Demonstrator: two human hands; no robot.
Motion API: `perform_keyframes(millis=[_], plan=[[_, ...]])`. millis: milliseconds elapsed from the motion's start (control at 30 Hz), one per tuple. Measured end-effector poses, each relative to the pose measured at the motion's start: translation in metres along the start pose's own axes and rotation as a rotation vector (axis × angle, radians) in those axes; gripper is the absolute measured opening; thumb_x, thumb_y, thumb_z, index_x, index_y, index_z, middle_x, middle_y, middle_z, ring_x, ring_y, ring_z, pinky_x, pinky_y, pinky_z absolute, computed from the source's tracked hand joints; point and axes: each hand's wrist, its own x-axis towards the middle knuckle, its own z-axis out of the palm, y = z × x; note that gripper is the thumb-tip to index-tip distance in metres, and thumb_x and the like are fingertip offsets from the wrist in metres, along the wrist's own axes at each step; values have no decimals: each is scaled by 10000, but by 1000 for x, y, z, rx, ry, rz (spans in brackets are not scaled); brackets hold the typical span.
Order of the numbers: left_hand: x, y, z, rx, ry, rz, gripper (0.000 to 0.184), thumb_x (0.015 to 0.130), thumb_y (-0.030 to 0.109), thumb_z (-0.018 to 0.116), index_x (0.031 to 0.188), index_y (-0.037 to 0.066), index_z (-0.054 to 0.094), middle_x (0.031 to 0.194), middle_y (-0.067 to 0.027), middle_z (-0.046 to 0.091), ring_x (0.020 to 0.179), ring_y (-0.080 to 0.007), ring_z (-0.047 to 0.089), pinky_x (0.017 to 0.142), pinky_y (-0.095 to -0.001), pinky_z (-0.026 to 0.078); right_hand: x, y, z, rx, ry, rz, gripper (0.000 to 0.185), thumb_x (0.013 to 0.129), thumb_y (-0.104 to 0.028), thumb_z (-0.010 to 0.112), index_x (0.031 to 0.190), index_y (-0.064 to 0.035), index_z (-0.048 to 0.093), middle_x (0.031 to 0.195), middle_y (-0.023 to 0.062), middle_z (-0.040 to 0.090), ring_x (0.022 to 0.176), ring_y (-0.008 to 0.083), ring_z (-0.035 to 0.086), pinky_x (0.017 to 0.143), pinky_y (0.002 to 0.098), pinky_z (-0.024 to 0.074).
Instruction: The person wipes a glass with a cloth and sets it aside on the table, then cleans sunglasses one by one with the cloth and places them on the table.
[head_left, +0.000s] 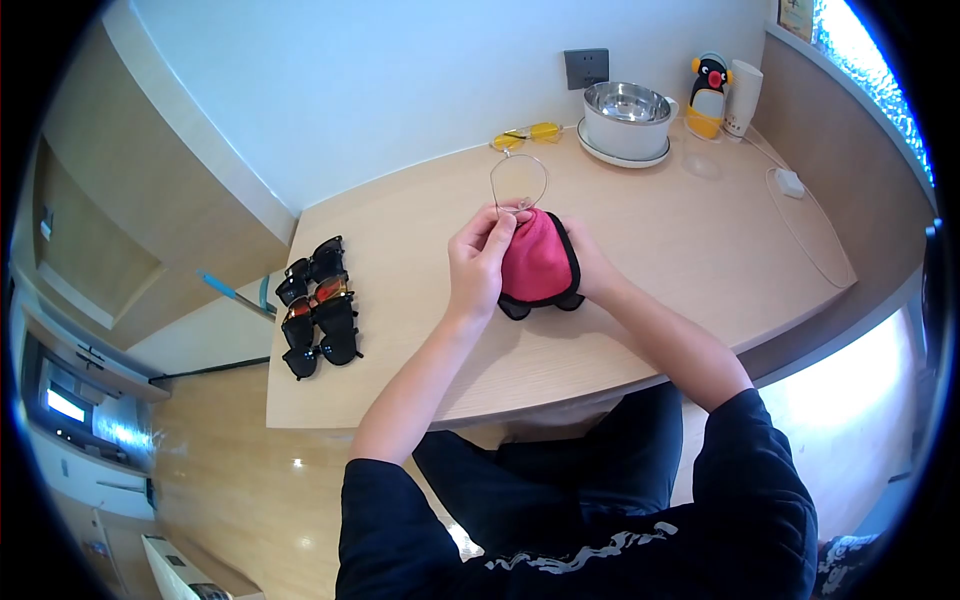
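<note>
A pair of thin wire-rimmed eyeglasses (520,180) is held above the desk, one clear round lens showing upright beyond my fingers. My left hand (480,255) is closed, pinching the glasses near the bridge with thumb and fingers. A pink cloth (537,262) with black edging hangs between my hands and hides the rest of the glasses. My right hand (592,262) is closed on the cloth's right side, its fingertips hidden behind the fabric. Two dark rounded shapes peek out below the cloth; what they are I cannot tell.
Several pairs of sunglasses (322,308) lie in rows on the left of the wooden desk (420,390). Yellow-lensed glasses (527,135) rest by the wall. Behind are a steel-lined white bowl (628,125), a penguin figure (708,97), a white cup (742,98) and a cabled plug (789,182).
</note>
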Motion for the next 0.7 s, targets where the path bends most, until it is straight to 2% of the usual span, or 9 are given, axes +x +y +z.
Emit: perform_keyframes(millis=[67,133,267,367,467,533,700], plan=[[0,-2,0,7,-21,2,220,898,114,509,873,-67,633,1027,-95,602,928,-162,564,857,-270,427,1,-1,-1,-2,14,-37,231,733,-87,631,941,6,596,830,43,640,775,96,564,699,272,467],[0,4,1,-10,2,-68,216,897,112,511,892,-66,634,1040,-112,608,943,-168,565,866,-274,427,0,-1,-4,-199,-28,-102,259,743,-104,630,982,-12,592,890,60,642,816,121,588,735,267,468],[4,-3,-8,-171,62,-179,219,895,114,516,936,-65,634,1063,-163,614,989,-181,564,888,-288,427,1,-2,3,-171,-26,-78,289,709,-75,660,980,-6,587,889,67,637,813,112,577,741,271,466],[6,-2,-13,-130,124,-129,228,893,125,526,942,-72,631,1057,-174,614,1003,-188,565,900,-297,427,-2,-8,12,-30,-80,15,329,703,-71,671,1008,-2,570,913,69,633,828,120,582,755,272,466],[5,-3,-9,-137,103,-129,235,893,134,531,955,-71,629,1078,-176,606,1018,-194,561,907,-301,426,-2,-1,14,-30,-23,-2,342,701,-65,674,1016,3,559,912,71,631,835,121,583,756,273,467],[2,-5,-1,-158,93,-164,238,896,143,526,961,-62,627,1112,-176,588,1050,-206,546,930,-317,414,-3,3,12,-127,131,-79,336,703,-77,676,1010,-1,563,916,72,630,844,124,584,751,273,466],[0,-1,2,-178,44,-192,239,901,150,516,973,-51,624,1155,-172,566,1082,-212,530,953,-329,404,-3,2,3,-215,80,-124,344,707,-95,674,1021,-5,563,934,76,626,853,126,580,747,281,465]])
